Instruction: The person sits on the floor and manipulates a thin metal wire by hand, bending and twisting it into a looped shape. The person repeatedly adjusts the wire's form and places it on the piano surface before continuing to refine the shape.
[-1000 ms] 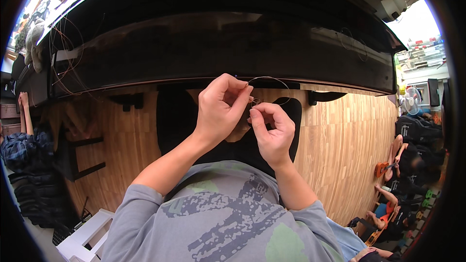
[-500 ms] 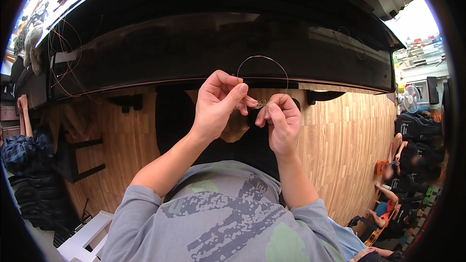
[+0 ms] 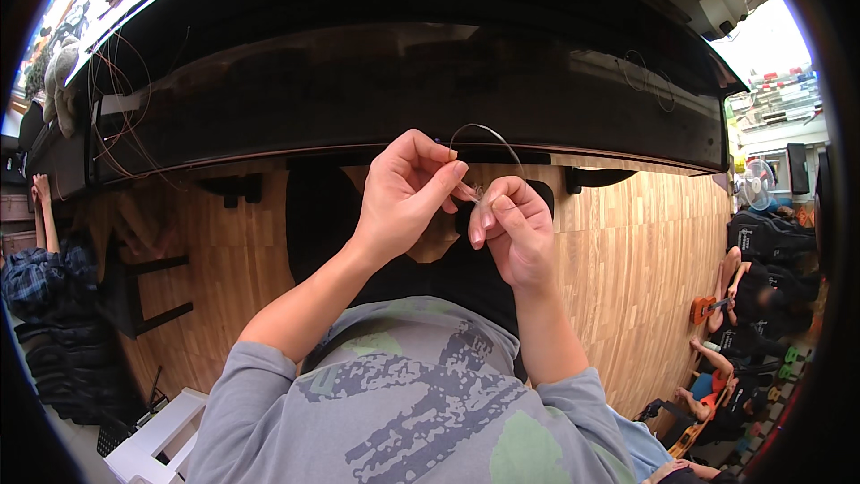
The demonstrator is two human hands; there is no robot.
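A thin, shiny string (image 3: 485, 126), apparently a metal instrument string, arches in a small loop between my two hands, over the near edge of a glossy black piano (image 3: 358, 81). My left hand (image 3: 394, 197) pinches it between thumb and forefinger. With thumb and fingers closed, my right hand (image 3: 520, 229) grips the other side, close to the left fingertips. Several fine strands cross in the gap between the hands; their exact path is too small to make out. Fingers partly hide the string's ends.
Loose coils of thin copper-coloured string (image 3: 116, 116) lie at the piano's left end, and a finer coil (image 3: 649, 81) at its right. At the far right, people sit with a small orange ukulele (image 3: 704, 309) near a white fan (image 3: 758, 181). A black stool (image 3: 148, 291) stands at left.
The loop has become smaller and lower, leaning to the right. My right hand has turned slightly and shifted down; the left hand has barely moved.
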